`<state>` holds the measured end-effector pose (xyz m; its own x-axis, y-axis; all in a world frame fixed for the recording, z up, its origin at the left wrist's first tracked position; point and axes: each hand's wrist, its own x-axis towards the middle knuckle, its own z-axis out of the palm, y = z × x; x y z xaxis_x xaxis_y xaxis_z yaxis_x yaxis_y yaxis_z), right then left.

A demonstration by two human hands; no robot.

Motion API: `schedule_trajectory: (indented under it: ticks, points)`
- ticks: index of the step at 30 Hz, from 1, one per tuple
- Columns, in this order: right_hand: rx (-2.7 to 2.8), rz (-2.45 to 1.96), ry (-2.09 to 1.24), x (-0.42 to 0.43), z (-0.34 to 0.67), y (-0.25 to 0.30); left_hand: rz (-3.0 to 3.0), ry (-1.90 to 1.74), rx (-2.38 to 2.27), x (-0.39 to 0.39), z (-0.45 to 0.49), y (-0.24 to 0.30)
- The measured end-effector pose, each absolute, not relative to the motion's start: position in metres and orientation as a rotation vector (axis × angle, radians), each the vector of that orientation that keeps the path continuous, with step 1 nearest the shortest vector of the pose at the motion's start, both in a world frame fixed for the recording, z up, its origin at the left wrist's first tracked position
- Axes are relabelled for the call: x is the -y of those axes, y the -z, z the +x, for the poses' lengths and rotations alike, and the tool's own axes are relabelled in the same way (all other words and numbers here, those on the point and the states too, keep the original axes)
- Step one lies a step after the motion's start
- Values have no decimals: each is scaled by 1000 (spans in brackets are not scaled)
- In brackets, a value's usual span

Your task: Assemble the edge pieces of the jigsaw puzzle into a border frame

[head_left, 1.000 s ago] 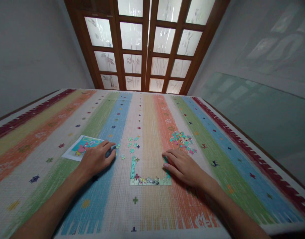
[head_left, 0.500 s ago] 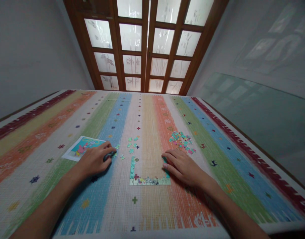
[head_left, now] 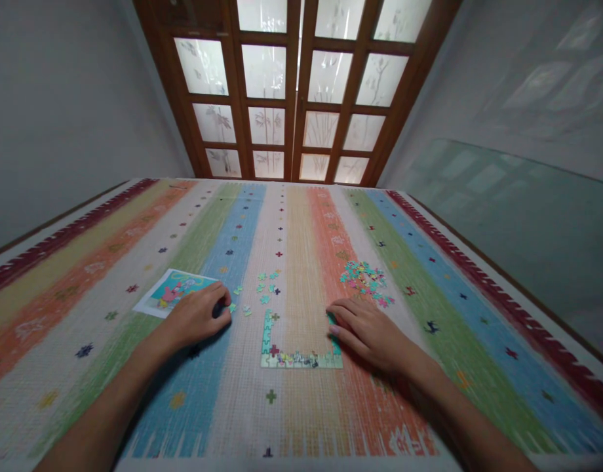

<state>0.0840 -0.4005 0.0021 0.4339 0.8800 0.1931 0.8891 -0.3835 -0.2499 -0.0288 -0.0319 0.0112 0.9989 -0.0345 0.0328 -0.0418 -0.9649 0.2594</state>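
Observation:
A partly joined jigsaw puzzle (head_left: 301, 360) lies flat on the striped cloth, its left side, bottom and right side forming a U. My right hand (head_left: 368, 331) rests over the right side, fingers bent down onto the teal pieces and covering part of them. To the left, my left hand (head_left: 200, 314) lies with curled fingers, a gap showing between thumb and fingertips, and I see nothing held there. Several loose teal jigsaw pieces (head_left: 265, 299) are spread just beyond its fingertips. A picture card (head_left: 156, 298) with a pink cartoon figure is partly under that hand.
A heap of mixed jigsaw pieces (head_left: 365, 278) sits beyond my right hand. The striped tablecloth (head_left: 301, 229) runs to the far table edge. Behind stands a wooden door (head_left: 294, 98) with glass panes, and a pale glass panel (head_left: 518, 203) leans along the right wall.
The whole view has shifted slightly, so things appear a little farther right. My left hand's fingers have curled slightly. My right hand stays on the puzzle's right side.

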Motion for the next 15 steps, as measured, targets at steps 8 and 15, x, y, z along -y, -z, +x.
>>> schedule_trajectory:
  ticks: [8,15]
  points:
    - [1480,-2372,33,400,83,-6,2891,-34,100,34,-30,-16]
    - [1493,-2365,42,400,85,-5,2818,-60,22,33,-29,-17]
